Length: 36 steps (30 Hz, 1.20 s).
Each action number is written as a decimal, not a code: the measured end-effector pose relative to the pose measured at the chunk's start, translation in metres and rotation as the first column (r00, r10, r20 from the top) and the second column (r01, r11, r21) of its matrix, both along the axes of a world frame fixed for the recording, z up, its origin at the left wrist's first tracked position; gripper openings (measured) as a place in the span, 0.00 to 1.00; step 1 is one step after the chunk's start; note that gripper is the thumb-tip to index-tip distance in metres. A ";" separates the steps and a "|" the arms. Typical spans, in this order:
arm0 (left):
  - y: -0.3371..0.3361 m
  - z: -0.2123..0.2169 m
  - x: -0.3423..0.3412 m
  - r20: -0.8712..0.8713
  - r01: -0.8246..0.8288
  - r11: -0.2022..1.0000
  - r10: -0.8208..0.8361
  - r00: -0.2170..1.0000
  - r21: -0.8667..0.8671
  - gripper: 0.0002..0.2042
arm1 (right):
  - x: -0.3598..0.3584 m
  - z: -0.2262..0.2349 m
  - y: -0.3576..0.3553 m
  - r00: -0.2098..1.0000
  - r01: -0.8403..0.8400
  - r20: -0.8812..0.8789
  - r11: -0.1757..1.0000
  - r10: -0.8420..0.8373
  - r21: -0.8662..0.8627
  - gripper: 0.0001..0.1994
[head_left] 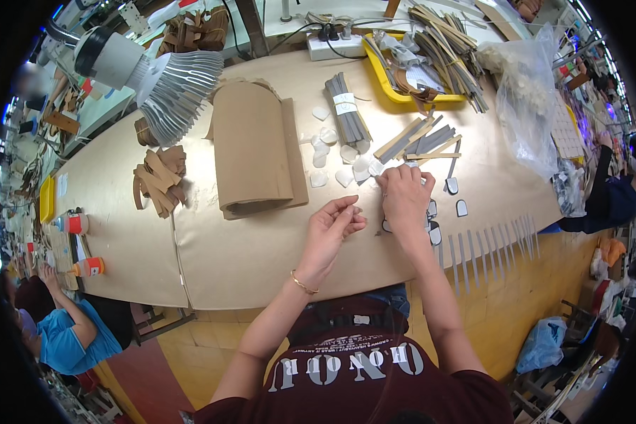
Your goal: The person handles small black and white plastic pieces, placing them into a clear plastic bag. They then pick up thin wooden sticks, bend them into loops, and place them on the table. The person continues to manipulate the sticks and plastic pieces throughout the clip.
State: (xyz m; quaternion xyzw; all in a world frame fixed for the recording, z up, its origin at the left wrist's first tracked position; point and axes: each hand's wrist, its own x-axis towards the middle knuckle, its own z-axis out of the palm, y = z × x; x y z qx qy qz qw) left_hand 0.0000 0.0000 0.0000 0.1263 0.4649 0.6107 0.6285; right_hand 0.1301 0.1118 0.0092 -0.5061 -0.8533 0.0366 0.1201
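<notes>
Over the middle of the table, my left hand (332,232) is curled with thumb and fingertips together; whatever lies between them is too small to make out. My right hand (404,201) reaches down beside it, fingers bent and close together at the edge of the loose white pieces (361,168). Its fingertips are partly hidden, and I cannot make out what they hold. Small dark-edged tabs with rounded ends (435,233) lie under and beside my right wrist. One such tab (462,208) lies apart, and another (451,186) sits at the end of a thin grey strip.
Grey and tan strips (420,141) lie beyond my right hand, near a banded grey bundle (346,109). A rolled brown sheet (251,148) stands left of them. Several grey strips (493,247) line the front edge. A yellow tray (396,99) and a lamp (169,92) are farther back.
</notes>
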 end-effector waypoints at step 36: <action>-0.014 0.030 -0.033 0.385 -0.184 0.976 0.214 0.898 -0.114 0.20 | -0.059 0.039 -0.011 0.711 -0.668 -0.419 0.729 0.566 -0.148 0.07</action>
